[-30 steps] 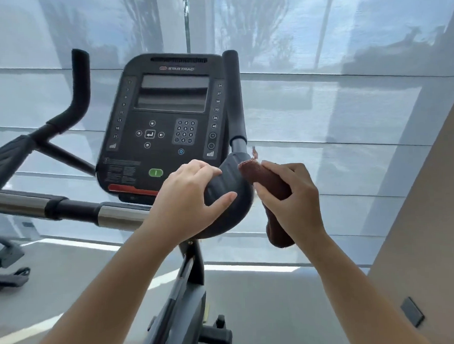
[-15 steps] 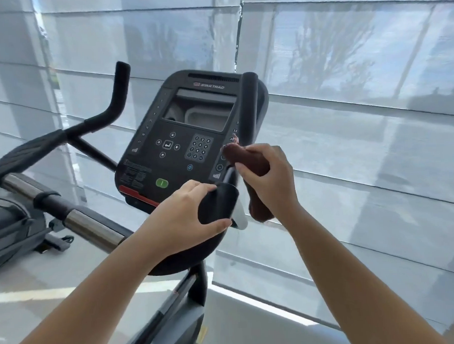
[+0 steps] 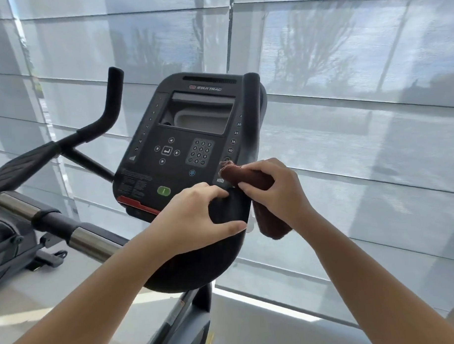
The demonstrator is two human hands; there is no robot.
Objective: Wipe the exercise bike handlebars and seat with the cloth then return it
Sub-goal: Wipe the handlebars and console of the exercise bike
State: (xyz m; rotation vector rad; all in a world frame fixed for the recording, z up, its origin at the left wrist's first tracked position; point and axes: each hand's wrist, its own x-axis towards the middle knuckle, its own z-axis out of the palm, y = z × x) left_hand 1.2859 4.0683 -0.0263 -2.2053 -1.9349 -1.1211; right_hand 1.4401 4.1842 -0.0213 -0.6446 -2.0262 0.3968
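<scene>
From the head camera, both bare forearms reach up from the bottom edge toward the middle of the exercise bike [image 3: 189, 309].

The left hand [image 3: 196, 219] lies palm-down on the rounded black pad [image 3: 229, 207] where the right side of the handlebars curves; its fingers drape over the top of the pad and the thumb stretches along the near edge, so its grip wraps loosely round the pad rather than pinching it.

The right hand [image 3: 275, 196] sits just beside it, knuckles up, wrist bent slightly inward. Its grip is closed round the cloth [image 3: 249, 180], fingers curled over the top of the fabric.

The cloth is dark reddish-brown and bunched into a thick roll. One frayed end pokes out to the left against the lower right corner of the console [image 3: 184, 147]; the other end hangs below the hand, beside the pad's right edge. It lies at the foot of the right upright handlebar post [image 3: 252, 114].

The left handlebar post [image 3: 112, 98] stands apart on the other side of the console. The seat is out of view.
</scene>
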